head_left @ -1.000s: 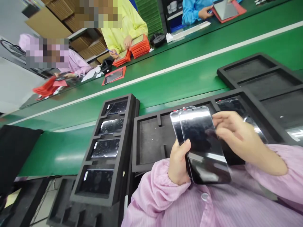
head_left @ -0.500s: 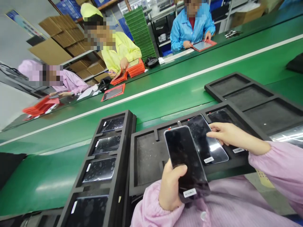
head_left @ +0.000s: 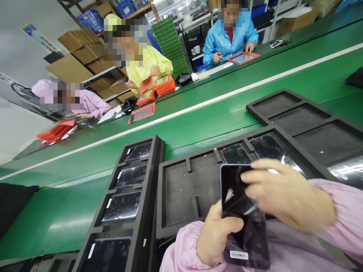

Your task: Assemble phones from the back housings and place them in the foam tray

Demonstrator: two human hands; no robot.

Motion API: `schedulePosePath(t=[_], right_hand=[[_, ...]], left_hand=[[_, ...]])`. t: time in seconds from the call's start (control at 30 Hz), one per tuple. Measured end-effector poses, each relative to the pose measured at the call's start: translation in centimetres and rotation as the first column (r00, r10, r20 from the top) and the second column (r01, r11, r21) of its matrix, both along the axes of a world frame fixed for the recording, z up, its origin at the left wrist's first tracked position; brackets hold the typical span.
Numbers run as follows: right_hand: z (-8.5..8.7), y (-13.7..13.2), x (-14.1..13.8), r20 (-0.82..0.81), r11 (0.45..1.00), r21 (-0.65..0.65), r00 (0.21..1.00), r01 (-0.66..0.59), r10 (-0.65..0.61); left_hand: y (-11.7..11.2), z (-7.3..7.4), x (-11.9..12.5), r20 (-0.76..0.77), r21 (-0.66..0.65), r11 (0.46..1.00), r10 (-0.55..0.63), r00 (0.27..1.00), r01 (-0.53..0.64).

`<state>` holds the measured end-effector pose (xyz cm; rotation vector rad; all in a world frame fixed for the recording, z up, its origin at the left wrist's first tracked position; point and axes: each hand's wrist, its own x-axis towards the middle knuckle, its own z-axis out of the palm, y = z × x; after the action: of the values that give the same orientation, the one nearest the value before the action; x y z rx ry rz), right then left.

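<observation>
My left hand (head_left: 217, 238) is closed around the lower part of a black phone (head_left: 245, 230), holding it upright over my lap with its glossy face towards me. A white label sits near the phone's bottom edge. My right hand (head_left: 286, 196) lies over the upper right of that phone, fingers bent onto its face; a clear film seems to lift under them, though I cannot be sure. Just behind is a black foam tray (head_left: 176, 189), with two phones (head_left: 235, 154) lying in its right-hand compartments.
A stack of black trays with several phones (head_left: 127, 206) stands at the left. An unfilled black tray (head_left: 297, 113) lies at the right on the green conveyor belt (head_left: 198, 117). Three other people work with red folders (head_left: 141, 113) across the belt.
My right hand has left the second phone lying in the tray and has come back onto the phone in my left hand. That phone has been drawn lower and closer.
</observation>
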<state>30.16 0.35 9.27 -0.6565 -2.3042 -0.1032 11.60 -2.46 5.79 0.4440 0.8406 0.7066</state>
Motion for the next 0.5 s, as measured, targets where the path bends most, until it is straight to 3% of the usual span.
schedulePosePath(t=[0.13, 0.23, 0.3, 0.37, 0.5], right_hand=[[1.3, -1.8, 0.2, 0.115, 0.962, -0.127, 0.96, -0.24, 0.255], [1.9, -1.1, 0.1, 0.209, 0.938, -0.153, 0.917, -0.311, 0.339], [1.7, -0.2, 0.1, 0.267, 0.953, -0.126, 0.915, -0.277, 0.301], [1.1, 0.6, 0.4, 0.265, 0.982, -0.063, 0.946, -0.176, 0.187], [-0.7, 1.9, 0.3, 0.155, 0.999, 0.01, 0.987, 0.05, -0.051]], left_hand=[[0.6, 0.7, -0.3, 0.01, 0.023, 0.996, 0.088, 0.996, -0.088], [1.2, 1.0, -0.2, 0.005, 0.065, 0.987, 0.148, 0.989, -0.148], [1.5, 0.9, 0.0, 0.055, 0.051, 0.983, 0.172, 0.984, -0.175], [1.4, 0.7, 0.2, 0.099, 0.009, 0.984, 0.175, 0.98, -0.176], [1.1, 0.6, 0.8, 0.132, -0.027, 0.984, 0.18, 0.975, -0.178]])
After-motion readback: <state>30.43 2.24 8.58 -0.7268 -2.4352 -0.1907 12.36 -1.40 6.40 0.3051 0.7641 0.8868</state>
